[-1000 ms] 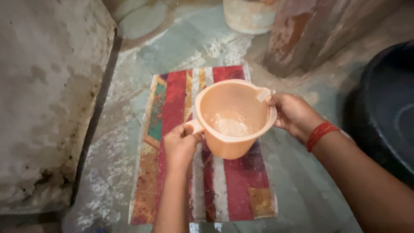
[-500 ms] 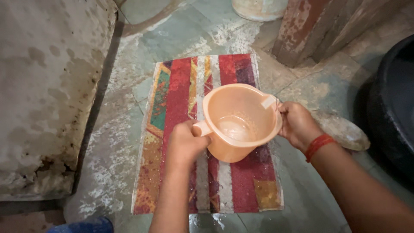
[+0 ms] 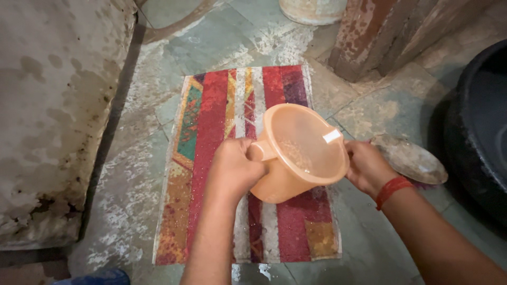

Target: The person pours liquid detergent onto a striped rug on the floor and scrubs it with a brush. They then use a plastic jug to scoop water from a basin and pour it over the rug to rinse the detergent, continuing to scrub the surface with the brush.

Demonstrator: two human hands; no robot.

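At frame centre, the left hand [image 3: 232, 170] grips the handle and the right hand [image 3: 367, 166] clasps the rim of the tilted orange jug [image 3: 298, 153], nearly drained over the wet striped mat [image 3: 211, 121].

The black tub [image 3: 483, 126] runs off the frame's right edge, and the pale bucket [image 3: 312, 10] is cropped at the top.

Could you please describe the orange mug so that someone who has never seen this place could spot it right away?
Find the striped red mat lying on the wet stone floor. Just above its middle, the left hand grips a side handle and the right hand steadies the far rim of a peach-orange plastic mug. It is the only orange vessel there, tilted, with a little water inside.
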